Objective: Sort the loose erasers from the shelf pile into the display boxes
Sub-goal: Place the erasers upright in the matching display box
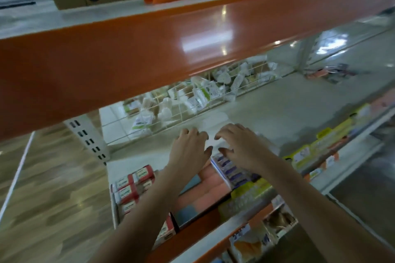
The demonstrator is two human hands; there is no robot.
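Reaching over shelf [267, 100], left hand [188, 147] and right hand [239, 145] hover side by side, fingers spread, gripping nothing. Display boxes at 6 o'clock: red-white erasers [133, 188] boxed, blue-wrapped row [229, 168] beneath right hand. Loose pile not discernible; progress unclear.
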